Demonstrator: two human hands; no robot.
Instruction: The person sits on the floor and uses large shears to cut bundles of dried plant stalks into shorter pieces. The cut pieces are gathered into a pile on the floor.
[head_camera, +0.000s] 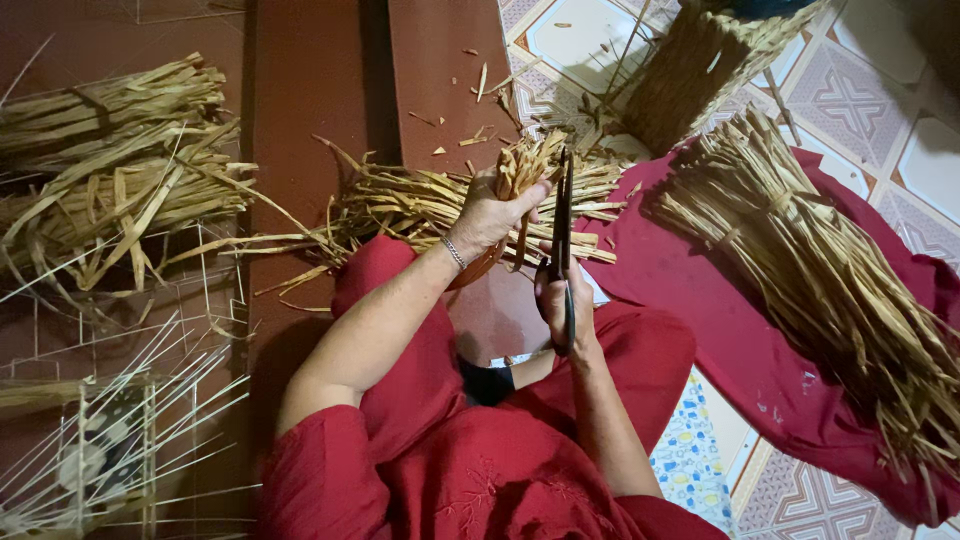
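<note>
My left hand (487, 212) grips a small bunch of dry tan straw strips (522, 166), held upright above my knees. My right hand (562, 300) holds long black scissors (563, 218) that point up beside the bunch, blades close together next to the strips. A silver bracelet (453, 252) sits on my left wrist. Under both hands lies a loose heap of cut straw (420, 205) on the floor. I sit cross-legged in red clothes (440, 450).
A big bundle of straw (830, 280) lies on a red cloth (720, 330) to the right. A woven straw basket (700, 70) stands at the top. More straw bundles (110, 160) and a wire frame (110, 440) lie at left. Scraps litter the brown floor.
</note>
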